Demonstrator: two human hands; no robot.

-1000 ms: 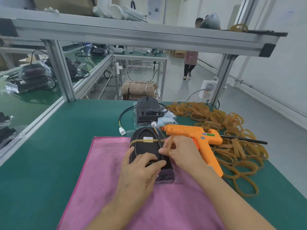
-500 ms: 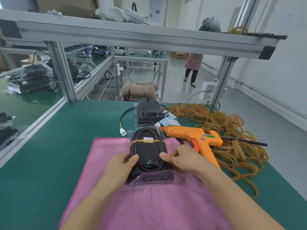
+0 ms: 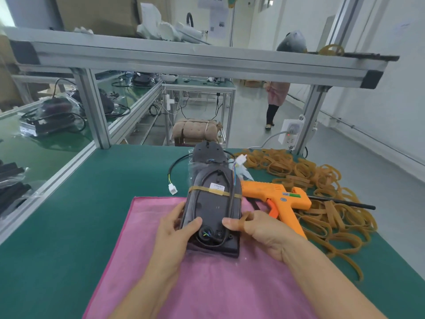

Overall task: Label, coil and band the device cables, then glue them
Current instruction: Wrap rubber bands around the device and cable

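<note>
A black oval device in clear film is lifted, tilted, above the pink cloth. A tan rubber band and a white label cross its upper part, and its cable runs along the edge. My left hand grips its left side, thumb on top. My right hand grips the right side, with a tan rubber band looped over the fingers. An orange glue gun lies just to the right. A second black device with a cable and white connector sits behind.
A large heap of tan rubber bands covers the right of the green table. An aluminium frame post and shelf beam stand behind. A power strip hangs on the right post. A person walks far off.
Both hands moved from on top of the device to its sides and lifted its near end off the cloth, tilting it up toward me.
</note>
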